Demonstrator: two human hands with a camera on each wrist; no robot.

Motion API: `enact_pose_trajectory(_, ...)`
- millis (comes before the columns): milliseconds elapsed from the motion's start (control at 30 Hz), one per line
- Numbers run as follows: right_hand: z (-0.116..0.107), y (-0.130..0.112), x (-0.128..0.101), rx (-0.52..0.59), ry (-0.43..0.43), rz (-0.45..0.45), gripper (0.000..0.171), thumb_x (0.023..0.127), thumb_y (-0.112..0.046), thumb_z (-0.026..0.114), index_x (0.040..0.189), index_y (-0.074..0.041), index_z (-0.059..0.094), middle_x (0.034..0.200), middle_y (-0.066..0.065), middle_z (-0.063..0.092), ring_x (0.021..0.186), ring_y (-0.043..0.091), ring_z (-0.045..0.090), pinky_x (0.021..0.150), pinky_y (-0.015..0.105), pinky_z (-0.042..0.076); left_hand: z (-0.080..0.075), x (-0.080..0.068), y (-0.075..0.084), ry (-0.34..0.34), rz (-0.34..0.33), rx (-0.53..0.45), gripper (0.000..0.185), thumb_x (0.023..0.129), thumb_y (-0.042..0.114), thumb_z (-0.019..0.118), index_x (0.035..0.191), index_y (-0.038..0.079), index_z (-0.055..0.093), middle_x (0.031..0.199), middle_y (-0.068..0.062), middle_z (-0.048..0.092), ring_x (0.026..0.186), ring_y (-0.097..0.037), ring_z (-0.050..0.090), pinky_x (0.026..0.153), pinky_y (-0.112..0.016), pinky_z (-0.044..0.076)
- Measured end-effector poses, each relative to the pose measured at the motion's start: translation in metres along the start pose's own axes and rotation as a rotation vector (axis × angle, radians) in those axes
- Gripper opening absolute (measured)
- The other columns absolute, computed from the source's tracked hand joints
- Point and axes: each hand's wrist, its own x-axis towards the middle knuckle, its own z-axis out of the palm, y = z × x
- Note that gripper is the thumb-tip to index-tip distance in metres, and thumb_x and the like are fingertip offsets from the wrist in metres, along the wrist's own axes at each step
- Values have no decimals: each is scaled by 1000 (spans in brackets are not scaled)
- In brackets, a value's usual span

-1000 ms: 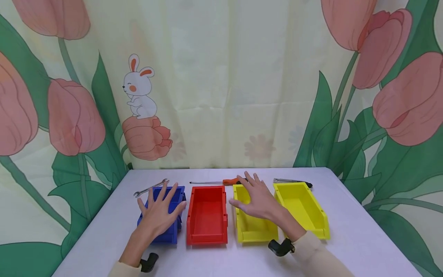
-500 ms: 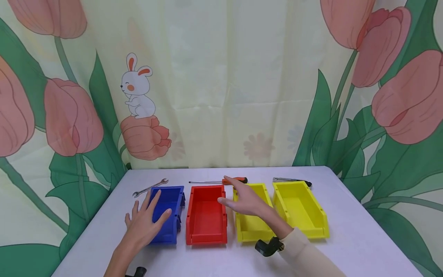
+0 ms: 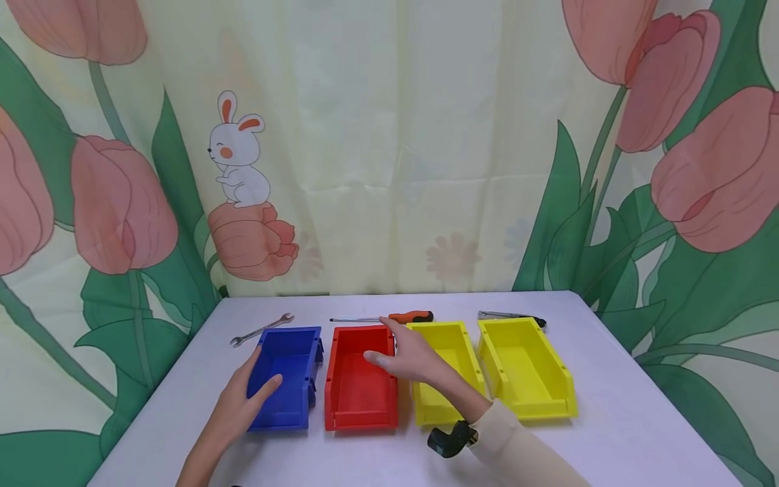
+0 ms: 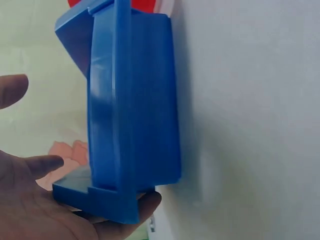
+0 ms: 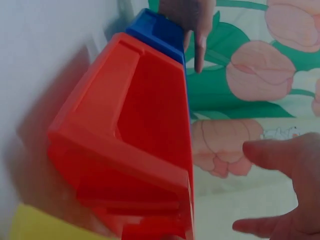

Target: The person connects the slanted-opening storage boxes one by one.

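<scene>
Four open bins stand in a row on the table: a blue bin (image 3: 292, 365) (image 4: 135, 110), a red bin (image 3: 359, 385) (image 5: 145, 115) and two yellow bins (image 3: 450, 345) (image 3: 526, 368). My left hand (image 3: 255, 379) (image 4: 45, 200) lies against the blue bin's near left corner. Its fingers run along the outer wall and its thumb reaches over the rim, apart from it. My right hand (image 3: 395, 348) (image 5: 285, 190) hovers over the red bin's right wall with fingers spread, thumb pointing into the bin. Neither hand holds anything.
Behind the bins lie a wrench (image 3: 260, 329), an orange-handled screwdriver (image 3: 410, 316) and a black-handled tool (image 3: 511, 316). The white table (image 3: 608, 406) ends at a flower-print curtain (image 3: 389, 169) at the back. A black wrist mount (image 3: 450, 439) sits on my right forearm.
Both hands moved left. The right hand went from above the left yellow bin to the red bin; the left hand slid off the blue bin's top to its near left side.
</scene>
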Motion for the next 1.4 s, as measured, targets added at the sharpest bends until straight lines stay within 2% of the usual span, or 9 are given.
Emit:
enact_pose_trajectory(200,10,-3,3,24,22,81,86,92,-30,82,163,-8,37,148,16,63,128,35,64,94,53,66,1,0,-8,-10,-42,-47,102,103,59,58,171,8,2,174,-34,10,159,-60,13,125,-77,19)
enact_pose_trajectory(367,15,-4,5,42,32,116,77,91,-26,83,155,-7,45,138,14,68,117,29,67,91,50,67,1,1,-10,-50,-119,-118,110,99,60,63,171,11,-4,174,-34,6,157,-63,10,123,-80,19)
enact_pose_trajectory(500,15,-5,7,39,27,157,68,91,-25,84,148,-6,52,131,13,70,108,25,66,88,48,68,1,3,-10,-60,-154,-184,114,97,58,68,171,14,-7,175,-33,4,157,-63,9,124,-80,18)
enact_pose_trajectory(733,15,-6,10,20,12,176,60,93,-15,80,146,-5,54,131,15,70,103,25,64,85,44,68,4,4,-15,-56,-150,-182,121,93,54,76,171,13,-6,174,-34,5,156,-65,11,122,-80,21)
enact_pose_trajectory(1067,16,-11,14,-61,-3,241,69,90,-2,79,152,-3,48,128,18,70,91,24,63,63,28,63,3,4,-20,-70,-115,-175,131,86,49,85,171,14,-8,175,-33,6,157,-63,13,123,-79,22)
enact_pose_trajectory(1400,18,-11,14,-51,24,253,70,90,-1,79,153,-4,49,132,17,69,96,24,62,69,31,66,4,4,-21,-82,-102,-160,135,84,44,89,170,14,-11,174,-34,4,155,-65,11,121,-80,20)
